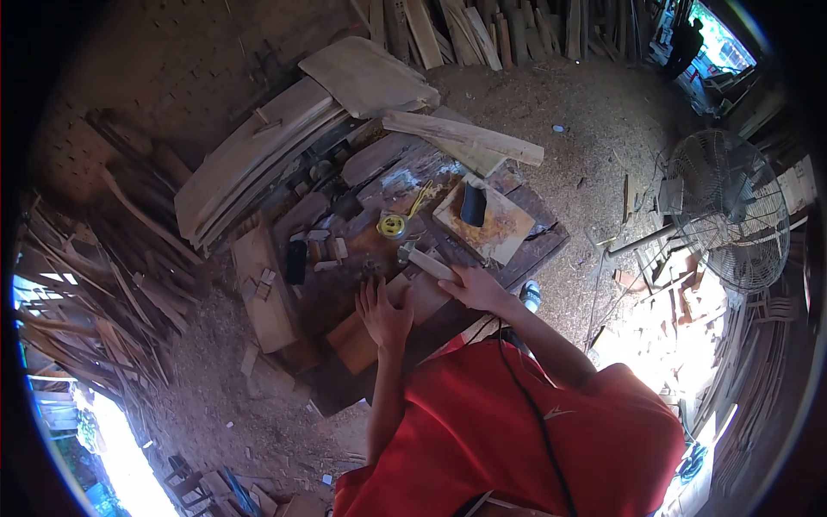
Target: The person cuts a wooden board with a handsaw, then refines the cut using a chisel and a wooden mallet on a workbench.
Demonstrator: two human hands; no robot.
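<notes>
My left hand (384,318) lies with its fingers spread over a brown wooden board (351,342) on the dark workbench (332,383). To its right, my right hand (479,290) is closed around the end of a hammer (431,264) with a pale handle. Its small metal head points up and left, over the bench. Just beyond the head is a yellow tape measure (392,227) with some tape drawn out. A dark, flat object (473,205) rests on a stained wooden panel (508,226) farther right. Small wood blocks (326,248) sit left of the tape measure, beside a black object (296,261).
Large planks (250,155) are stacked behind the bench, and a loose plank (465,136) crosses its far corner. A caged fan (728,207) stands to the right. Scrap wood (112,284) is heaped at left. A person (685,47) stands near the far doorway.
</notes>
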